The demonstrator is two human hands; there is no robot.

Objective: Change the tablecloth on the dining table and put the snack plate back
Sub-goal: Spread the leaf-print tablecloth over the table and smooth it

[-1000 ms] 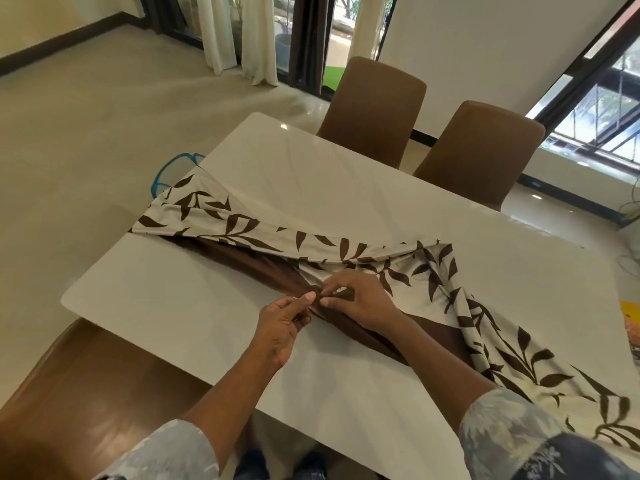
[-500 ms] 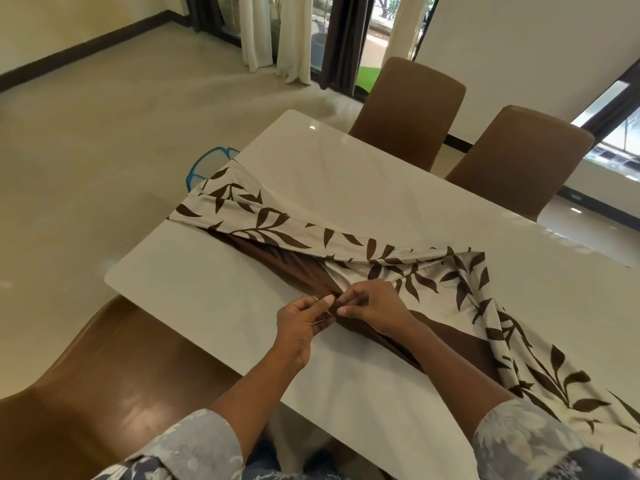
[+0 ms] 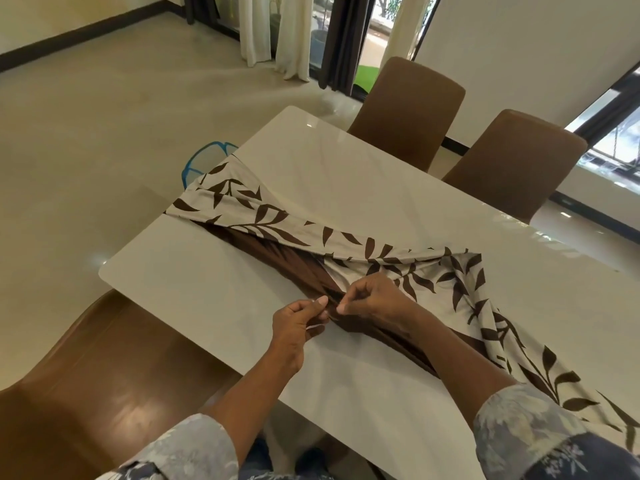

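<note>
No writing to read

The tablecloth (image 3: 277,223) lying across the table (image 3: 346,174) carries only a brown leaf print on cream. No letters, numbers, labels or brand marks can be read on either.

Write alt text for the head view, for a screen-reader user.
A person's left hand and right hand pinch the brown part of a bunched leaf-print tablecloth that lies diagonally across a glossy white dining table. Two brown chairs stand at its far side, and another chair at the near side.
</note>
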